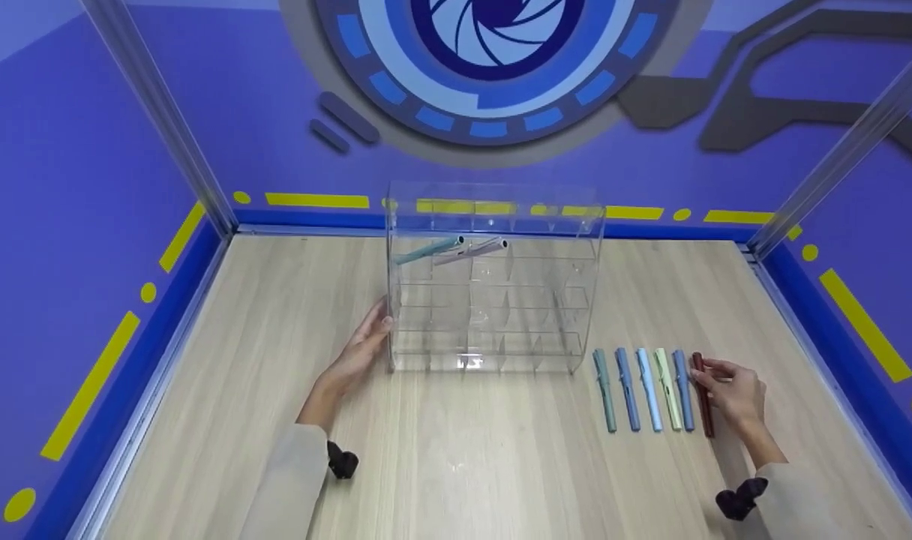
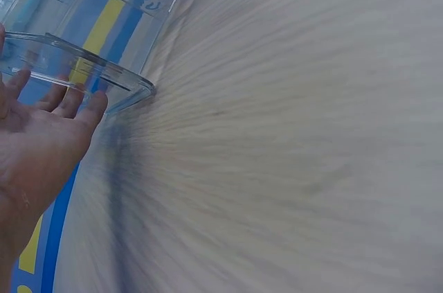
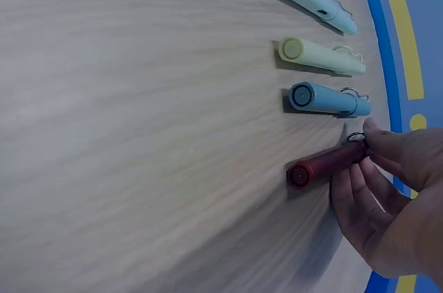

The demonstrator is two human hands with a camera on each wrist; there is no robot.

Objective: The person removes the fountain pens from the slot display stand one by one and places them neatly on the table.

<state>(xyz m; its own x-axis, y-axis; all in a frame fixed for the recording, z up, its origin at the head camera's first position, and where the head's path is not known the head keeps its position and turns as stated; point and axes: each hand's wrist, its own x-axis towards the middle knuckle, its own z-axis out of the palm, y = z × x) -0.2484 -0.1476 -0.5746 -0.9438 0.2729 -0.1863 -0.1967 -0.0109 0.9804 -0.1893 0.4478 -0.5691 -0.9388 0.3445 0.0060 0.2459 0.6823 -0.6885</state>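
Note:
A clear acrylic pen rack with rows of compartments stands on the table. Two capped pens, a teal pen and a pale pinkish pen, lie slanted in its upper left part. My left hand touches the rack's left side, fingers extended along the clear panel, as the left wrist view also shows. On the right, my right hand pinches a dark red pen near its clip end between thumb and fingers. The pen's other end lies close over the table.
Left of the red pen lies a row of pens: a blue pen, a pale green pen, a light blue pen, a darker blue pen and a green pen. Blue-purple walls enclose the wooden table.

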